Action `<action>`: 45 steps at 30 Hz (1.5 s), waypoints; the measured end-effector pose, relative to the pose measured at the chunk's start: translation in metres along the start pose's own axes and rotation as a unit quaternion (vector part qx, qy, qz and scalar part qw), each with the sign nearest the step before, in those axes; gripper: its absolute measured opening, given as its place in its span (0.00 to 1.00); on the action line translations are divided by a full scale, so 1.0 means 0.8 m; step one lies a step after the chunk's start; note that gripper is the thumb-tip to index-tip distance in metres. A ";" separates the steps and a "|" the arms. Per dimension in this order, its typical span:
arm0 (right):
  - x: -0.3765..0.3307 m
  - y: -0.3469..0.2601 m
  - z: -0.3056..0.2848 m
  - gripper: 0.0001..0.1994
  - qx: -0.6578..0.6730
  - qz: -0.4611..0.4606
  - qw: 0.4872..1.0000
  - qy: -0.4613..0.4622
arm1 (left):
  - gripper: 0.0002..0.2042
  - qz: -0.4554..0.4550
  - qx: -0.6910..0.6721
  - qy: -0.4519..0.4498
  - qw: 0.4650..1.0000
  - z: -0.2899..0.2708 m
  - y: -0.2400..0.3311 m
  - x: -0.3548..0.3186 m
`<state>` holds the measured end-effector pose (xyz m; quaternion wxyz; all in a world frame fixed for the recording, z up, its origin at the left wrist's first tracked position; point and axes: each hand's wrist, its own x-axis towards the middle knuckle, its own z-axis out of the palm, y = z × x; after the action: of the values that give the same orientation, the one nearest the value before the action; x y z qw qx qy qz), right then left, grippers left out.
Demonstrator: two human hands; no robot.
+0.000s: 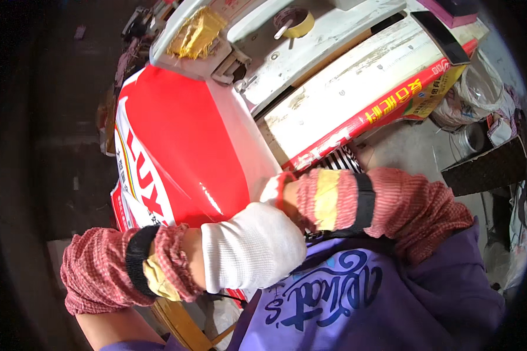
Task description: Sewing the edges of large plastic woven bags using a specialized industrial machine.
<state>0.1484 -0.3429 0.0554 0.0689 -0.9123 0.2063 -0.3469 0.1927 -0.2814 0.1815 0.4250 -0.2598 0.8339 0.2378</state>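
Note:
My left hand (253, 247), in a white knitted glove, is held in front of my purple top, its back toward me and its fingers hidden. Just behind it is my right hand (273, 189), in a white glove with a red cuff. Most of that hand is covered by the left one. The two hands are close together at the near edge of a glossy red and white printed sheet (184, 137), which looks like woven sack material. Whether either hand grips the sheet cannot be made out.
Beyond the sheet stands a white sewing machine (334, 44) with yellow tape (196, 34) on its head and a tape roll (295, 23) on it. A worn white worktable (351, 82) with a red printed edge runs right. Farther right are a white bucket (480, 85) and a dark board (486, 167).

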 end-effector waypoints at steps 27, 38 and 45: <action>0.055 0.050 0.094 0.10 -0.007 0.309 0.949 -0.065 | 0.08 -0.015 0.080 0.116 0.990 -0.023 -0.037 -0.005; 0.092 0.030 0.176 0.22 -0.693 0.375 0.616 0.017 | 0.06 -0.190 0.269 -0.116 0.937 -0.054 -0.056 -0.114; 0.108 0.045 0.190 0.13 -0.459 0.392 0.796 0.051 | 0.13 -0.053 0.135 0.011 0.989 -0.021 0.007 -0.031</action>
<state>0.2954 -0.4145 -0.0161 -0.2388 -0.6591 0.6844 -0.2007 0.1917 -0.2817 0.2120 0.4588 -0.2465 0.8481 0.0970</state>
